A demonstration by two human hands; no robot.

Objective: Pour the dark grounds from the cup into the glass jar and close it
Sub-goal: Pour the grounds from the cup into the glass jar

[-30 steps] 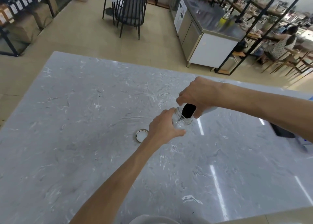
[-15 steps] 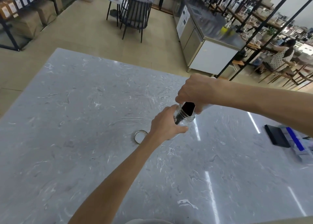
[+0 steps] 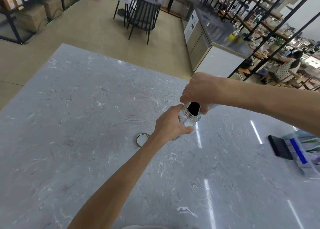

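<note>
A clear glass jar stands on the grey marble table, and my left hand is wrapped around its side. My right hand grips a pale cup, tipped steeply with its mouth over the jar's threaded opening. Dark grounds fill the cup's mouth right at the jar's rim. Most of the cup is hidden by my fingers. The jar's round metal lid lies flat on the table to the left of the jar.
A black flat device and a clear packet with a blue stripe lie at the table's right edge. Beyond the far table edge are a floor, a chair, a steel counter and a seated person.
The cup has tipped further over the jar's mouth while both hands keep their grip. The view has shifted, so the black device and packet at the right show more fully.
</note>
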